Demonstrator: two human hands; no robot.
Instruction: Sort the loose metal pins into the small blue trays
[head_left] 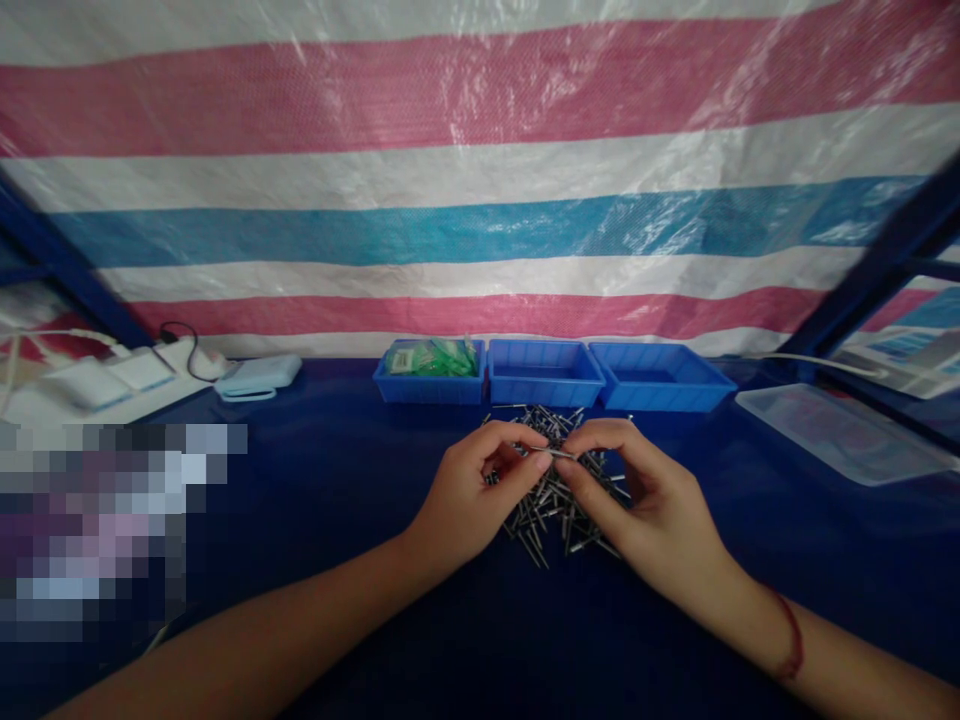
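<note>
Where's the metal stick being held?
In the head view, the metal stick is just right of centre, pinched between the left hand and right hand, over the metal pile, in front of the middle blue bin.

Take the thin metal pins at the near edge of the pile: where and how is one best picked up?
Probably by its exposed near end, pinched across the shaft from the person's side. The pins are slim, and at the near edge of the pile their ends stick out over the blue table, while their far ends run toward other pins.
</note>
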